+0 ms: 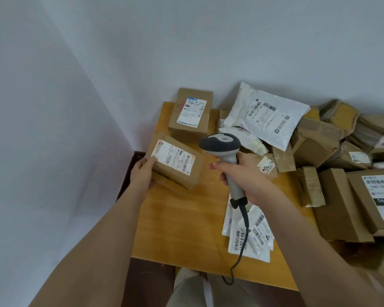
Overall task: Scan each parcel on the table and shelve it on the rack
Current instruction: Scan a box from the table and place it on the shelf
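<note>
A small brown cardboard parcel (175,161) with a white label on top is tilted up at the left edge of the wooden table (186,229). My left hand (142,176) grips its near left corner, thumb on the label side. My right hand (242,176) holds the grey handle of a corded barcode scanner (222,145), whose dark head sits just right of the parcel and above it. The rack is not in view.
Another labelled box (191,114) stands behind the held parcel. White mailer bags (266,116) and a heap of brown boxes (346,173) fill the table's right side. Flat white packets (251,235) lie under the scanner cable. Grey walls close in at left and behind.
</note>
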`<state>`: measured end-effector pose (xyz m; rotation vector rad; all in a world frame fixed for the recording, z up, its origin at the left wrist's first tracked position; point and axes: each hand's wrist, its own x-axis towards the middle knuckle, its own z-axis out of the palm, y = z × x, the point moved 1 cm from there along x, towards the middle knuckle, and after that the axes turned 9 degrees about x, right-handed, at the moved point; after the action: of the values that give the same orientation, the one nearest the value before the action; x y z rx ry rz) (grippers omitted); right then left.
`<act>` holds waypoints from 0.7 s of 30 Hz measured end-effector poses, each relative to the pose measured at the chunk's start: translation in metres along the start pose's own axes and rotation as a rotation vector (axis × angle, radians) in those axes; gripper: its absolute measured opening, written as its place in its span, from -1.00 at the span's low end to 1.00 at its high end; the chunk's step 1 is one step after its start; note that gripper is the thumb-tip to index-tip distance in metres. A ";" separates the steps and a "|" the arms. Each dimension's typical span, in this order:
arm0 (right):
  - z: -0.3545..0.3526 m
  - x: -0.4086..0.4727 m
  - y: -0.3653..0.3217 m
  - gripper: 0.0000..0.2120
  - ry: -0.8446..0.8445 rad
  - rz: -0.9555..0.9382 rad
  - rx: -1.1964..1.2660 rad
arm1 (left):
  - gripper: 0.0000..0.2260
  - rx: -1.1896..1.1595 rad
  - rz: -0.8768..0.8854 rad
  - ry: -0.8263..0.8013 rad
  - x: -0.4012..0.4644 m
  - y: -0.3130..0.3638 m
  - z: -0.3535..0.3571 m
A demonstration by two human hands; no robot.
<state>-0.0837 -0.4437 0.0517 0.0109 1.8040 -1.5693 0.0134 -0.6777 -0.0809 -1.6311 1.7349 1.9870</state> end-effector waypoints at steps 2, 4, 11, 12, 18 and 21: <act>0.004 0.000 0.001 -0.80 -0.007 0.011 -0.005 | -0.56 0.015 -0.087 -0.115 -0.002 -0.015 -0.005; 0.007 -0.001 0.003 -0.77 -0.017 0.023 -0.036 | -0.58 0.001 -0.125 -0.124 -0.002 -0.028 -0.006; 0.014 -0.002 0.015 -0.70 -0.013 0.105 -0.087 | -0.57 -0.141 -0.151 -0.064 -0.001 -0.049 -0.008; 0.015 -0.002 0.016 -0.71 -0.009 0.110 -0.074 | -0.55 -0.175 -0.140 -0.056 -0.001 -0.051 -0.009; 0.020 -0.001 0.016 -0.69 -0.005 0.099 -0.075 | -0.35 0.252 -0.224 -0.088 -0.012 -0.069 -0.014; 0.020 -0.002 0.012 -0.70 0.000 0.093 -0.075 | -0.07 0.565 -0.118 0.030 -0.007 -0.068 -0.011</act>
<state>-0.0670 -0.4567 0.0428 0.0589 1.8347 -1.4366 0.0654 -0.6562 -0.1208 -1.5145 1.9183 1.2600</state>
